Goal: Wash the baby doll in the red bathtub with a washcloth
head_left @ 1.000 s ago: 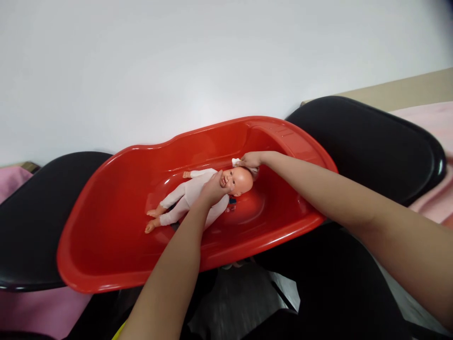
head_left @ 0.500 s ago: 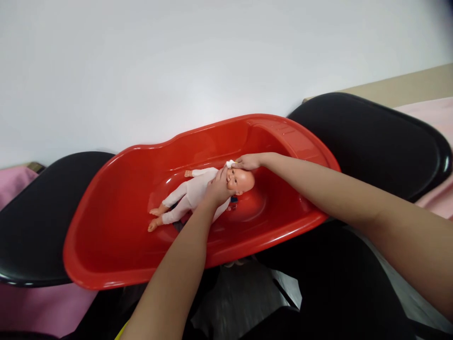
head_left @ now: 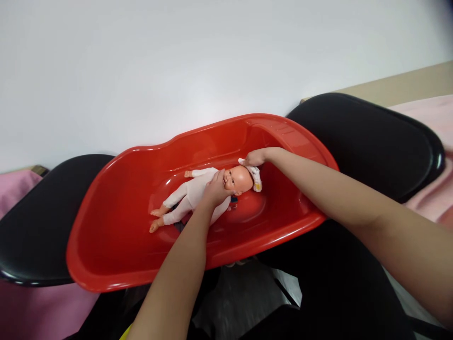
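A baby doll (head_left: pixel 198 189) in white clothes lies on its back inside a red baby bathtub (head_left: pixel 106 236), its feet to the left and its bald head to the right. My left hand (head_left: pixel 215 188) is wrapped about the doll's upper chest and neck, just below the chin. Beyond the top of the head, my right hand (head_left: pixel 255 157) pinches a small white cloth (head_left: pixel 257 182) with a yellow patch. The cloth hangs down beside the crown. Some small dark and red items (head_left: pixel 233 204) show partly under the doll's shoulder; I cannot make out what they are.
The tub spans two black chair seats, one on the left (head_left: pixel 38 226) and one on the right (head_left: pixel 368 146). A white wall (head_left: pixel 198 61) rises directly behind it. Pink fabric lies at the left (head_left: pixel 21 189) and right (head_left: pixel 432 184) edges.
My right hand has moved from beside the doll's cheek up and right past the top of its head, and more of the cloth shows. My left hand keeps its hold.
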The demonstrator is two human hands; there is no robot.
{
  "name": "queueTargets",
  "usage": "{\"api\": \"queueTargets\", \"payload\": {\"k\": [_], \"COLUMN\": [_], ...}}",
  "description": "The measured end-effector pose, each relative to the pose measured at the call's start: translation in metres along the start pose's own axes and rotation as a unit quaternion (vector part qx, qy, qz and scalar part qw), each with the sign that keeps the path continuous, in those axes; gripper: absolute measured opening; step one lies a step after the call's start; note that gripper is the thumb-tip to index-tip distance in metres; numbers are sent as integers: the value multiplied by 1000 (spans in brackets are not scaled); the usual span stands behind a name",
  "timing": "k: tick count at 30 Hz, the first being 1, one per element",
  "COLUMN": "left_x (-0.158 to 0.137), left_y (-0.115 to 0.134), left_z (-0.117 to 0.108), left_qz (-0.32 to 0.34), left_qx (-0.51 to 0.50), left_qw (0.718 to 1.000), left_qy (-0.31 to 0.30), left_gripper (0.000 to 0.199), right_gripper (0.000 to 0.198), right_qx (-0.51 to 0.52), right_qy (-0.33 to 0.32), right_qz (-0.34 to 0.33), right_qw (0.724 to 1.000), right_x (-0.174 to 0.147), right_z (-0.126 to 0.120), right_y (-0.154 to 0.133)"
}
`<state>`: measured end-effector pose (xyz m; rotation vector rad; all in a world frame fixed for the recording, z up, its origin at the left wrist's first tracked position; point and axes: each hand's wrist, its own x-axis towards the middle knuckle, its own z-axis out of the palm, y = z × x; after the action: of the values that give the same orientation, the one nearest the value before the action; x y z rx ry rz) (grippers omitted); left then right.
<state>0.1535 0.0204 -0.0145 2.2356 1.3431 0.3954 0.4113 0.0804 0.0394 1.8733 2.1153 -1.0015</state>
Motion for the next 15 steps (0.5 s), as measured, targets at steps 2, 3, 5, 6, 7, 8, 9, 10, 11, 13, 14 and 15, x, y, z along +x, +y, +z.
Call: {"api": "queueTargets", "payload": {"k": [2, 3, 5, 6, 7, 8, 9, 10, 11, 13, 14, 15], "left_x": [0, 0, 0, 1, 1, 2, 2, 2, 3, 3, 4, 4], "left_y": [0, 0, -2, -2, -3, -3, -4, -4, -4, -5, -6, -7], "left_z": [-1, -2, -2, -2, -2, -2, -2, -2, -2, -2, -2, -2], "left_qz": [-5, -10, -17, -18, -16, -13, -10, -8, -3, 9, 13, 14], "left_qx": [-9, -10, -10, -10, -10, -11, -12, -14, -16, -17, -15, -11], "left_qw": [1000, 1000, 1000, 1000, 1000, 1000, 1000, 1000, 1000, 1000, 1000, 1000], "left_qy": [-6, -9, -15, -17, -19, -18, -15, -10, -6, -3, -3, -5], "left_gripper": [95, 97, 101, 102, 102, 100, 98, 96, 93, 86, 84, 84], "right_gripper": [63, 62, 59, 58, 57, 55, 53, 52, 50, 50, 51, 53], "right_qx": [15, 24, 53, 75, 101, 128, 153, 175, 191, 204, 201, 193], "right_qy": [-17, -24, -33, -36, -38, -39, -34, -23, -6, 24, 30, 26], "right_qz": [-13, -17, -28, -40, -56, -75, -98, -120, -138, -154, -150, -140], "right_qw": [1000, 999, 998, 996, 993, 988, 983, 977, 972, 966, 968, 971], "right_x": [-4, -7, -14, -18, -21, -24, -26, -27, -28, -27, -26, -25], "right_z": [-1, -2, -3, -3, -3, -3, -3, -2, -2, 0, 0, 0], "right_y": [-2, -4, -11, -16, -20, -24, -28, -31, -33, -35, -36, -36]}}
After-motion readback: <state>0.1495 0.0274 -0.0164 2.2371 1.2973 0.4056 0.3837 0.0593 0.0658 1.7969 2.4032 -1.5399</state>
